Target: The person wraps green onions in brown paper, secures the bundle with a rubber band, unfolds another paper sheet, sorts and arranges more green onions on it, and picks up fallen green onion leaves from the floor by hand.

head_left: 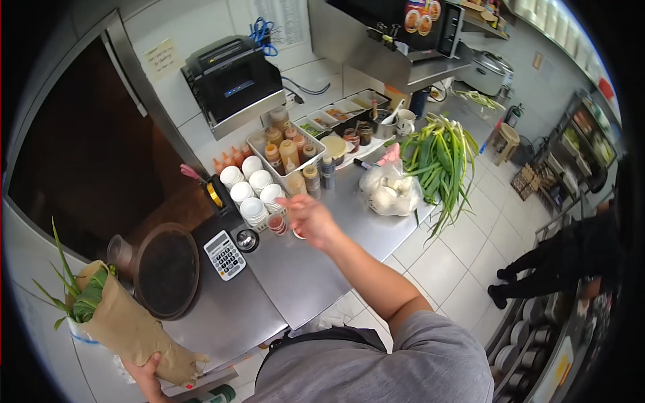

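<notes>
"Since the bag [134, 319] matters most, where is it, and how might it handle?"

"At eight o'clock in the view, slanted, its mouth toward eleven, greens [89, 303] poking out. I'd judge it fairly light, soft and crumply, hardly slippery; the paper could tear and the leaves bruise. Best held round the body with support beneath, never by the leaves."

"And the left grip [143, 376]?"

"Clasping the bag's six o'clock edge, thumb over the paper, the other fingers hidden. Whether the tabletop [289, 285] bears any weight, I can't say. The tray [166, 272] is at one o'clock from the bag."

"The right grip [312, 220]?"

"Near the centre, over the tabletop, fingers loosely parted, index toward ten. It seems to hold nothing. The sauce cup [277, 224] is just beside it at nine o'clock, the white cups [242, 193] at ten; whether it touches any is unclear."
</notes>
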